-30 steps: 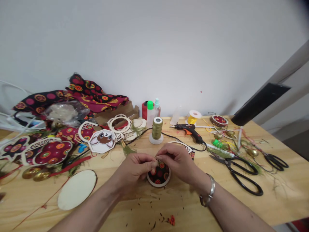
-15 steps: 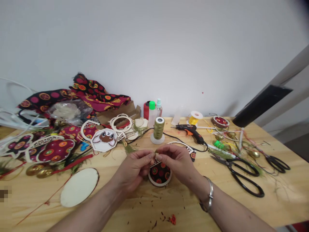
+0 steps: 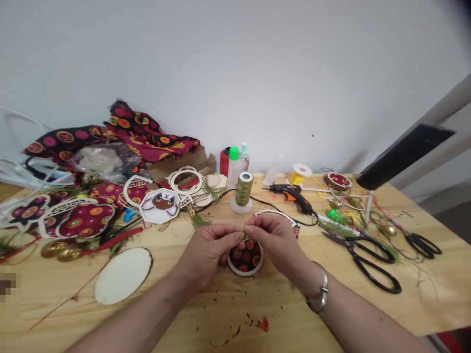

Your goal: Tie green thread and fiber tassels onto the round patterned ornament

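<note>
I see the left hand (image 3: 208, 250) and right hand (image 3: 275, 240) meeting tip to tip low over the bench (image 3: 184, 314), the fingers (image 3: 237, 237) of both clenched in a pinch on a thin olive strand (image 3: 244, 226) that is too fine to trace. The round fabric ornament (image 3: 246, 259) lies flat right beneath that pinch, equally near both hands. Farther back, in line with it, the olive thread spool (image 3: 244, 189) stands upright.
</note>
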### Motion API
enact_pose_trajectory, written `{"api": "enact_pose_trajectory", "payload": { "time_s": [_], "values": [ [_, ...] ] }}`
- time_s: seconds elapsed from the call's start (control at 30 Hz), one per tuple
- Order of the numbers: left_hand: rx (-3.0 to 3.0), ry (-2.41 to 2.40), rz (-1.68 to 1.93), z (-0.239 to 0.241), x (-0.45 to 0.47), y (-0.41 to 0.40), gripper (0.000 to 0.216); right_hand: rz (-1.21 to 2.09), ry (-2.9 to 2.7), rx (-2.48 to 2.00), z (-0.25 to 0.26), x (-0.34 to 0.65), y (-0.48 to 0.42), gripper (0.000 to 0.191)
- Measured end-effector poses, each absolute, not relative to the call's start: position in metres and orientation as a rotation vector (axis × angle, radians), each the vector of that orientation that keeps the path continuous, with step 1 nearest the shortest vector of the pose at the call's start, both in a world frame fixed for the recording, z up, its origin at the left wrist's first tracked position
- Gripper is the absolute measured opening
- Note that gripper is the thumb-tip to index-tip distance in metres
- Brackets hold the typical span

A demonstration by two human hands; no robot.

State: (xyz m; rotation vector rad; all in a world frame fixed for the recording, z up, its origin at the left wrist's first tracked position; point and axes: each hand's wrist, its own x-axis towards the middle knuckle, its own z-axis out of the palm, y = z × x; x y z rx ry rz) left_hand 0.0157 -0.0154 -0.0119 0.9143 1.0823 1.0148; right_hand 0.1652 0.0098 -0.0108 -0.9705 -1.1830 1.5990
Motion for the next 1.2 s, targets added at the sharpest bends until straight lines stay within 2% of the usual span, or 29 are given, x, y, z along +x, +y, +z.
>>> {"api": "enact_pose_trajectory", "payload": {
  "time_s": [0.6, 1.03, 1.2],
  "values": [
    [1.008, 1.139, 1.002, -0.0108, 0.0119, -0.0176, 0.020, 1.575, -1.190, -0.977, -0.0075, 0.1670, 0.0084, 0.015],
    [0.926, 1.083, 1.052, -0.0121, 0.0133, -0.0182, 0.014, 1.642, -1.144, -0.979, -0.0038, 0.1645, 0.0078, 0.014],
    [0.893, 1.032, 1.086, -0.0130, 0.0140, -0.0180, 0.012, 1.725, -1.067, -0.993, -0.0034, 0.1643, 0.0063, 0.020]
  ]
}}
